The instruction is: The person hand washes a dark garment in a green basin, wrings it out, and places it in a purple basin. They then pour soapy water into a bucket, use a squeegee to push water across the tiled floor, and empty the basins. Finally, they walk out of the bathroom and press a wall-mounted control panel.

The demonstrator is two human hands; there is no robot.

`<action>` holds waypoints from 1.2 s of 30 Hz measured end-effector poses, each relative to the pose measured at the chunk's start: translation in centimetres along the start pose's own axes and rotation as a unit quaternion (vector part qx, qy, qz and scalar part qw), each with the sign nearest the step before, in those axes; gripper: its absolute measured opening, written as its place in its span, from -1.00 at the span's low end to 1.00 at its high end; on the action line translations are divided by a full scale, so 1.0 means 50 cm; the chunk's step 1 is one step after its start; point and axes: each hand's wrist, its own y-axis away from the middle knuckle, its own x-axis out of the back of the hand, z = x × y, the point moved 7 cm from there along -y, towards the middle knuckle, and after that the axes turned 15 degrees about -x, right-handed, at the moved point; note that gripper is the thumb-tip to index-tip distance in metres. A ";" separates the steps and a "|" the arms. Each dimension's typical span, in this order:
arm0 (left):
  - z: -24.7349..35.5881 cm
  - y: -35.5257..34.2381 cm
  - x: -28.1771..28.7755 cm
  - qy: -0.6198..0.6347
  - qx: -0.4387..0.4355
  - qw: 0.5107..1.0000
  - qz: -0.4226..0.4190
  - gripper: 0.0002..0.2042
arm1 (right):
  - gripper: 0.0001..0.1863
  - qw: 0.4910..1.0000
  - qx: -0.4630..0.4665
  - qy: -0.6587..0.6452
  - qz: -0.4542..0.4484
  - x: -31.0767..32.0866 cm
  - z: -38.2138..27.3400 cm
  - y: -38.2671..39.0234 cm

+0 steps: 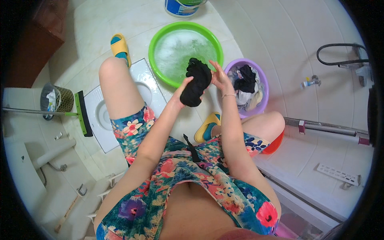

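A bunched wad of wet-looking black cloth (196, 84) is in my left hand (182, 94), whose fingers wrap round its lower part. What garment it is, I cannot make out. Just right of the wad, my right hand (220, 77) is open with fingers stretched out, close to the cloth's side. Both hands are over the near edge of a green basin (219, 40) of foamy water. To the right, a purple basin (265, 90) holds a heap of damp clothes (249, 86), dark, white and grey.
A squat toilet (105, 116) is set in the tiled floor at my left, beside a green-bladed squeegee (83, 114) and a waste basket (64, 100). Behind the green basin stands a blue-and-green bucket (183, 9). A tap (311, 82) sticks out of the right wall.
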 end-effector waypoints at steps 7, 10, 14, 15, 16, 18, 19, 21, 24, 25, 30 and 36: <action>0.021 0.028 -0.084 0.251 0.002 0.965 -0.080 -0.48 | -0.26 0.951 0.005 -0.267 0.157 -0.041 0.154 -0.026; 0.002 0.022 -0.113 0.330 0.028 0.935 -0.130 -0.49 | -0.25 0.947 0.119 -0.296 0.047 -0.077 0.161 -0.043; 0.008 0.023 -0.070 0.453 0.036 0.888 -0.063 -0.51 | -0.22 0.909 0.276 -0.252 -0.184 -0.290 0.010 0.063; 0.015 0.021 -0.066 0.462 0.020 0.885 -0.058 -0.51 | -0.21 0.898 0.287 -0.257 -0.212 -0.299 -0.007 0.070; 0.022 0.019 -0.062 0.470 0.003 0.881 -0.054 -0.52 | -0.20 0.888 0.288 -0.274 -0.229 -0.294 -0.012 0.064; 0.022 0.013 -0.083 0.435 -0.002 0.900 -0.038 -0.52 | -0.20 0.843 0.238 -0.384 -0.292 -0.206 0.013 0.013; 0.024 0.010 -0.093 0.418 -0.009 0.908 -0.027 -0.51 | -0.20 0.829 0.212 -0.394 -0.334 -0.165 0.024 -0.007; 0.028 0.009 -0.088 0.360 -0.003 0.933 -0.011 -0.49 | -0.23 0.874 0.211 -0.380 -0.219 -0.137 0.031 -0.016; 0.040 0.014 -0.099 0.262 -0.038 0.964 0.024 -0.33 | -0.32 0.919 0.204 -0.329 -0.076 -0.123 0.010 -0.005; 0.043 0.018 -0.113 0.259 -0.037 0.965 0.029 -0.31 | -0.35 0.918 0.205 -0.328 -0.089 -0.112 0.001 -0.007; 0.052 0.031 -0.094 0.193 -0.017 0.981 0.023 -0.35 | -0.43 0.942 0.170 -0.276 -0.085 -0.138 -0.037 0.005; 0.042 0.019 -0.050 -0.190 -0.061 0.980 0.016 -0.52 | -0.68 0.997 -0.024 -0.055 -0.039 -0.147 -0.089 0.014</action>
